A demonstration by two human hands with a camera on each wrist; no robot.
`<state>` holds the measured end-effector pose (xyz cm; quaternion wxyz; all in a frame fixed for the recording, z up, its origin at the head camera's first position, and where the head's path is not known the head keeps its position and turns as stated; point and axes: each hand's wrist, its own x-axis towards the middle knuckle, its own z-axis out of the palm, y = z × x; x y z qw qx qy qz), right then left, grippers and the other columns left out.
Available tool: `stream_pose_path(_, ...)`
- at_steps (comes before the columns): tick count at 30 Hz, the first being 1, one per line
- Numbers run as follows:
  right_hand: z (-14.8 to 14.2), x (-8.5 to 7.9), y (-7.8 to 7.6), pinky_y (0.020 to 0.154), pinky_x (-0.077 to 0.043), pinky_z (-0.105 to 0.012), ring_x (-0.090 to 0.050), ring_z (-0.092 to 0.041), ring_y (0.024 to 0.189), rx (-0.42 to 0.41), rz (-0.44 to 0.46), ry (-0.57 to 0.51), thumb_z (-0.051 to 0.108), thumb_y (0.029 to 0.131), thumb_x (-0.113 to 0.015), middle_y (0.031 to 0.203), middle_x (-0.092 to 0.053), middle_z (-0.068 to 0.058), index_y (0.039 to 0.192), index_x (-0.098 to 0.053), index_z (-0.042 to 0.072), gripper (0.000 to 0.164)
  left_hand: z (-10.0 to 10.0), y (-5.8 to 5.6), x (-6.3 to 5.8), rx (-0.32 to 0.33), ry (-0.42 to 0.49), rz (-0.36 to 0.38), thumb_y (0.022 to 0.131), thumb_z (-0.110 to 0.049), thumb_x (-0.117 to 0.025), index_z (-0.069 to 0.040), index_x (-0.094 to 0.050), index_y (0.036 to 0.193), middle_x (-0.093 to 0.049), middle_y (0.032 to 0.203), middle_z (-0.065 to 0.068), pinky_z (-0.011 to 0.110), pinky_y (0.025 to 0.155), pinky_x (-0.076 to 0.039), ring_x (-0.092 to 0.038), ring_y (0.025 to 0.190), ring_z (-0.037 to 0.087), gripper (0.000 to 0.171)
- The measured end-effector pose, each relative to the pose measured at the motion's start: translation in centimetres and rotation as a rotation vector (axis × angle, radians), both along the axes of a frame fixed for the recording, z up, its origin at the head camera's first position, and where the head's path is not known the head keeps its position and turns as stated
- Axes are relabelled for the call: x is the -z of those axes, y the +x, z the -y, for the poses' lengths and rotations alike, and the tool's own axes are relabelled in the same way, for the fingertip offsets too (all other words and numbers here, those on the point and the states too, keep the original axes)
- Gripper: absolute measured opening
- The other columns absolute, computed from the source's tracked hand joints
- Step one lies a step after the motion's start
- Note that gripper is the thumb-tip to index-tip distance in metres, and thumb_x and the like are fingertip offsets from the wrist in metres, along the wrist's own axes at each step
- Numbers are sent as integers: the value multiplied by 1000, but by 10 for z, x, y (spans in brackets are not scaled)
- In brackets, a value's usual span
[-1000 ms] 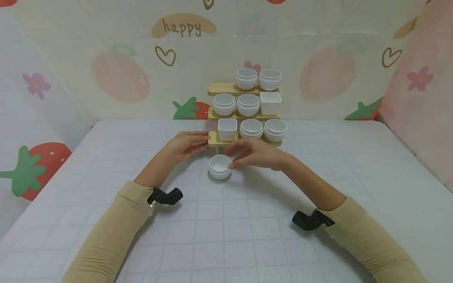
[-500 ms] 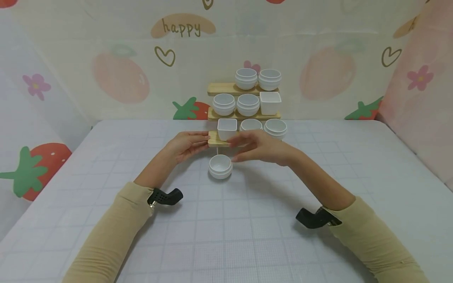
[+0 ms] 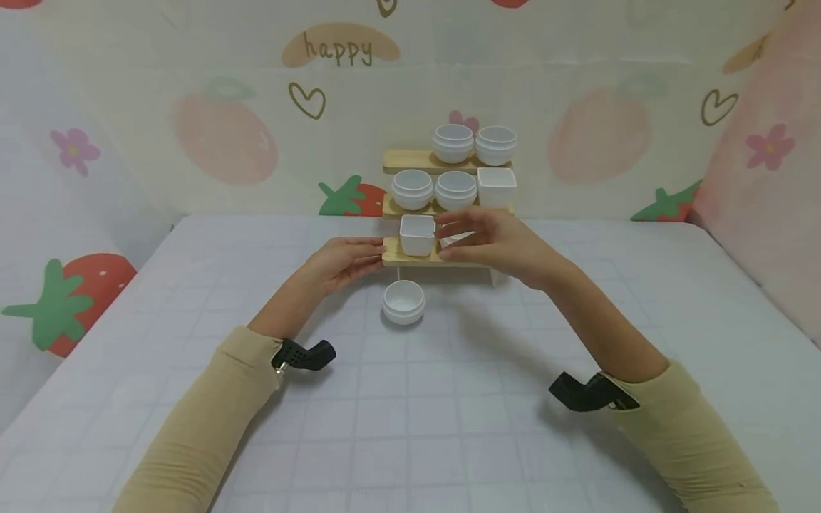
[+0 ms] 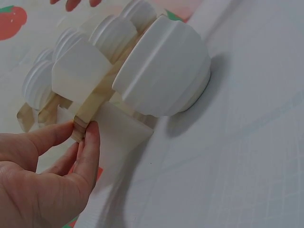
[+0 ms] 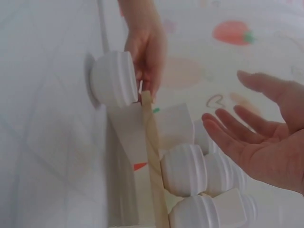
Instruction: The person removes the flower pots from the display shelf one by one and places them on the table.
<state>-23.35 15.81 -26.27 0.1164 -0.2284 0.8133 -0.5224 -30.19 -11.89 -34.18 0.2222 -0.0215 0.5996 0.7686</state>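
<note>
My left hand (image 3: 343, 265) pinches the left end of the bottom board of a three-tier wooden stand (image 3: 393, 254); the left wrist view shows thumb and fingers on the board's tip. My right hand (image 3: 503, 246) is held above that board with fingers spread, holding nothing, as the right wrist view shows. It hides most of the two round pots (image 5: 183, 170) there in the head view. A white square pot (image 3: 417, 236) sits at the board's left. On the table in front stands a white round pot (image 3: 403, 305), untouched.
Two round pots (image 3: 452, 144) fill the right of the top board (image 3: 404, 159). On the middle board are two round pots (image 3: 412, 190) and a square pot (image 3: 497, 185). A patterned backdrop (image 3: 359, 135) rises close behind the stand. The table cloth (image 3: 378, 427) is a pale grid.
My right hand has drawn away from the round pot on the table, moving up and right over the bottom board. The left hand keeps its hold, and the pots stay put.
</note>
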Motion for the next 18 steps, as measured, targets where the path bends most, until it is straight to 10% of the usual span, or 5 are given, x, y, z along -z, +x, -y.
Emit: stream_pose_path(18, -8, -21, -11, 108, -55, -35, -65, -32, 126, 115, -52, -44, 9, 100, -70, 144, -62, -23, 148, -56, 0, 51, -1, 1, -1, -7, 1, 10, 109, 4, -48, 11, -34, 159, -45, 152, 22, 17, 79, -63, -71, 84, 8, 52)
